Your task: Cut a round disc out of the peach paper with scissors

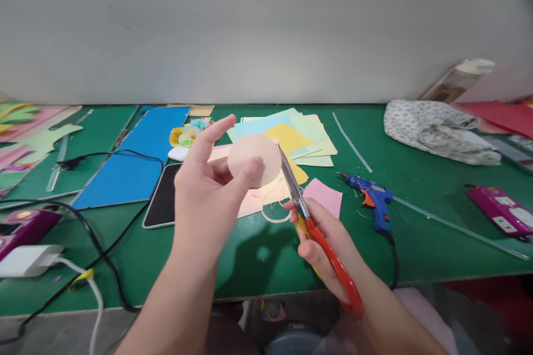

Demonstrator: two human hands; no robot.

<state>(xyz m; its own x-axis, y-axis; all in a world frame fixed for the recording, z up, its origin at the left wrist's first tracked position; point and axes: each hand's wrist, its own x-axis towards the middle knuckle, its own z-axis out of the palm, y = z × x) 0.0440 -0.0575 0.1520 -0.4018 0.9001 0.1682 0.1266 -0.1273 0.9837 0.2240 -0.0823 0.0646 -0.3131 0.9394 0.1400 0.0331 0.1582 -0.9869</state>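
Observation:
Between the thumb and fingers of my left hand point(212, 183) is a pale round paper disc point(255, 155), held up above the table with the index finger raised away. My right hand point(328, 244) grips scissors point(328, 255) with red and yellow handles. Their metal blades point up and lie against the disc's right edge; whether they are closed on the paper I cannot tell. A thin curled paper offcut point(275, 218) shows below the disc, and a pink paper piece point(323, 196) lies behind my right hand.
Coloured paper sheets point(308, 127) are stacked at the back of the green table point(266, 266). To the right lie a blue glue gun point(372, 197), its cord and a clear glue stick point(352, 141). Left are a phone point(160, 199), a blue board point(137, 150) and black cables point(95, 241).

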